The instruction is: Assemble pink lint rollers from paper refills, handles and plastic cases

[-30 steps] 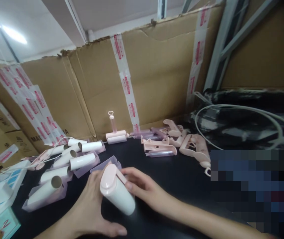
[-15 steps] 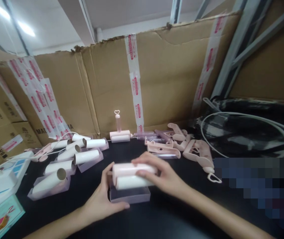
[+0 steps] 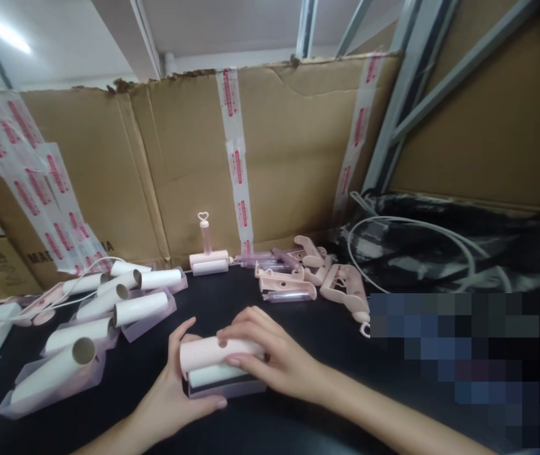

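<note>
Right hand (image 3: 274,357): gripping the pink cover (image 3: 201,357) at its right end, fingers over the top, thumb along the front
Left hand (image 3: 174,388): curved in a wide C around the left end of the cover, index finger raised, thumb stretched along the front of the clear case (image 3: 241,387); whether it grips firmly, I cannot tell
Pink cover: low over the middle of the black bench (image 3: 307,436), between the two hands, lying lengthwise, with a round hole showing in its top
White roll (image 3: 217,374): under the front edge of the cover, just above the case; whether it touches the case floor is hidden
Clear case: beneath cover and roll, purplish, its front wall facing the person
Left side: several loose rolls (image 3: 45,385) with brown cores, most lying in or across purplish trays (image 3: 84,379)
Back: a pink roller (image 3: 209,258) with its handle upright, topped by a heart loop, near the cardboard wall (image 3: 293,151)
Right of that: a jumble of pink parts (image 3: 343,284) and clear purplish pieces (image 3: 293,295)
Far right: a looped white cable (image 3: 412,221) over black plastic (image 3: 525,246)
</note>
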The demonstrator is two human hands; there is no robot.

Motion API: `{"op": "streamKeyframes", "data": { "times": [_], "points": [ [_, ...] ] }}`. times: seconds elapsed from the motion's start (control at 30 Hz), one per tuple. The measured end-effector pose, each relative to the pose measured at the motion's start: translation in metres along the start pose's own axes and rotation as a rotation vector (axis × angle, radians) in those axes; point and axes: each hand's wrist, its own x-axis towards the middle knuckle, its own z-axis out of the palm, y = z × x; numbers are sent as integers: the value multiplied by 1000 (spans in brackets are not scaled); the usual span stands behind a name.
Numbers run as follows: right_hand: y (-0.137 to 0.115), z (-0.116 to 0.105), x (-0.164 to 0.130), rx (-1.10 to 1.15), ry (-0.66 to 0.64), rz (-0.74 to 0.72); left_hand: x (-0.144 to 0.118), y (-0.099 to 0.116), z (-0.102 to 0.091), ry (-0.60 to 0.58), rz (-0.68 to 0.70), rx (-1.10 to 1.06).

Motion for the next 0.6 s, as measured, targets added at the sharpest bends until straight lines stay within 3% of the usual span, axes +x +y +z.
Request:
{"op": "streamKeyframes", "data": {
  "times": [0.23,0.37,0.43,0.5,0.6],
  "points": [
    [6,3,-2,-45,-123,49,2,-8,0,50,33,-6],
    [3,5,-3,-98,-214,35,3,-3,-5,-3,86,-14],
    [5,-2,-1,-67,-187,17,3,1,-7,-34,56,16],
    [14,-17,3,-95,-79,21,3,4,-8,-67,21,60],
    [41,-50,6,-449,10,148,2,5,-9,-72,27,82]
  ]
}}
